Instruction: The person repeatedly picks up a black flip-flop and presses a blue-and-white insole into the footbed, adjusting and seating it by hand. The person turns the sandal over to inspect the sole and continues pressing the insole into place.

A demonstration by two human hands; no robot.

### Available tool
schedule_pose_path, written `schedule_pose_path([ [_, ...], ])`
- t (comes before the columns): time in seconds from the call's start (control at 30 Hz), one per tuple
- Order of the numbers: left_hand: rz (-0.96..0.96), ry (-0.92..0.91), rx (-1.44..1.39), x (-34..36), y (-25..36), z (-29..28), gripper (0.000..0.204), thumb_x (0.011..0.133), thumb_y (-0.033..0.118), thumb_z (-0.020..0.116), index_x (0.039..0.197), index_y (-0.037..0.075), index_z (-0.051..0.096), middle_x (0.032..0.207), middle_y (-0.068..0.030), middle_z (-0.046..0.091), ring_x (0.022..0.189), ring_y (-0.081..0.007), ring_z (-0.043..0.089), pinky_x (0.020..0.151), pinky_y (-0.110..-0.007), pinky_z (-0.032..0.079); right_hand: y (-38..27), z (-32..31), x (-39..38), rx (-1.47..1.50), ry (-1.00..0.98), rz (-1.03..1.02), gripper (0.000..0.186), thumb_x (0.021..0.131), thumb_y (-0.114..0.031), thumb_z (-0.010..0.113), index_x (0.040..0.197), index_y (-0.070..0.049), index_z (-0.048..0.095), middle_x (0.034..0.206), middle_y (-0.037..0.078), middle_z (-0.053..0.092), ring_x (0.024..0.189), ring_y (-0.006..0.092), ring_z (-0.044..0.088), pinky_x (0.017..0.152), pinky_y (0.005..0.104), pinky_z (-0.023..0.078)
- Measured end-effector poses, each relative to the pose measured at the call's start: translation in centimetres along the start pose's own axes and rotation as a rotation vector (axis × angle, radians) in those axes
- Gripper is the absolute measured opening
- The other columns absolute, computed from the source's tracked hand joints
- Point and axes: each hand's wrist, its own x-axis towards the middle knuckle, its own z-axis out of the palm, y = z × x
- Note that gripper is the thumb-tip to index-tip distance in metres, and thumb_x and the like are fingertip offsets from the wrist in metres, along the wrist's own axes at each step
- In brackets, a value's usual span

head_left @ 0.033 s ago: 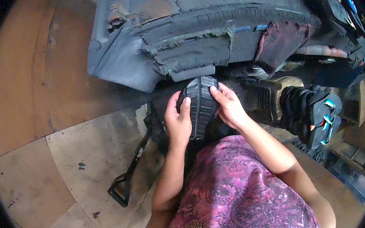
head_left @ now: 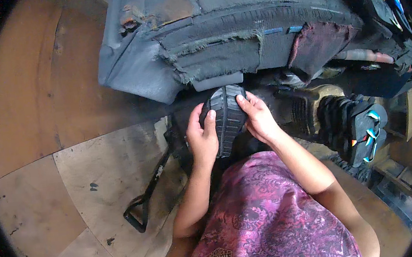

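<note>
Between my two hands is a black rubber sole [head_left: 226, 124] with ridged tread and a groove running down its middle. My left hand [head_left: 203, 134] grips its left edge, the thumb pressed on the tread. On the opposite edge my right hand [head_left: 258, 116] holds it near the far end, thumb on top and fingers curled behind. The sole's far end lies right by a smooth grey block [head_left: 218, 82] under the dark, dusty machine-like body [head_left: 264, 6]; whether they touch I cannot tell.
Frayed cloth patches [head_left: 217, 56] cover the front of the dusty body. To my right stands a stack of black flip-flops [head_left: 368, 131] with coloured straps. A black metal bar with a loop end [head_left: 137, 215] rises from the floor at left. Brown boards [head_left: 27, 100] line the left side.
</note>
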Motion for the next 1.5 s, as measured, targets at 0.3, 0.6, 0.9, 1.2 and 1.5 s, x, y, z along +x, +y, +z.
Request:
schedule_pose_path([
  [0.3, 0.145, 0.150, 0.200, -1.9, 1.1, 0.3, 0.031, 0.096, 0.012, 0.064, 0.121, -0.006, 0.058, 0.112, -0.0145, 0.064, 0.104, -0.0212, 0.060, 0.093, -0.034, 0.048, 0.8, -0.4, 1.1, 0.122, -0.104, 0.094, 0.033, 0.104, -0.024, 0.054, 0.128, 0.000, 0.054, 0.117, 0.009, 0.068, 0.106, 0.0175, 0.065, 0.096, 0.0337, 0.051],
  [0.6, -0.050, -0.099, 0.059, -3.8, 2.3, -1.3, 0.036, 0.091, 0.020, 0.072, 0.117, -0.002, 0.060, 0.117, -0.0104, 0.062, 0.108, -0.0205, 0.058, 0.096, -0.034, 0.045, -0.1, -3.5, 2.9, 0.033, -0.333, 0.246, 0.035, 0.098, -0.026, 0.064, 0.116, 0.004, 0.065, 0.125, 0.015, 0.066, 0.118, 0.0189, 0.061, 0.101, 0.0350, 0.047],
  [0.9, -0.166, -0.184, 0.182, -1.8, 1.5, 2.0, 0.032, 0.096, 0.027, 0.062, 0.107, -0.003, 0.066, 0.093, -0.0076, 0.071, 0.086, -0.0159, 0.064, 0.078, -0.035, 0.050, -1.2, -3.9, -2.6, -0.728, -0.122, -0.215, 0.081, 0.082, -0.022, 0.082, 0.149, -0.005, 0.040, 0.149, 0.022, 0.045, 0.145, 0.0297, 0.033, 0.117, 0.0429, 0.031],
  [1.2, 0.043, 0.023, 0.400, 0.2, 2.7, 4.3, 0.027, 0.091, 0.021, 0.066, 0.093, -0.005, 0.064, 0.087, -0.0220, 0.069, 0.077, -0.0366, 0.068, 0.071, -0.044, 0.051, 1.2, -5.1, -3.7, -1.129, -0.335, -0.452, 0.091, 0.079, -0.025, 0.083, 0.152, -0.004, 0.034, 0.151, 0.025, 0.039, 0.140, 0.0386, 0.039, 0.109, 0.0397, 0.043],
  [1.5, 0.128, 0.073, 0.586, -0.9, 3.0, 4.3, 0.025, 0.093, 0.019, 0.067, 0.100, -0.005, 0.061, 0.090, -0.0212, 0.063, 0.083, -0.0384, 0.065, 0.073, -0.045, 0.050, 2.0, -5.1, -2.8, -1.068, -0.367, -0.478, 0.084, 0.082, -0.019, 0.080, 0.152, -0.005, 0.036, 0.152, 0.025, 0.038, 0.138, 0.0371, 0.043, 0.109, 0.0393, 0.044],
])
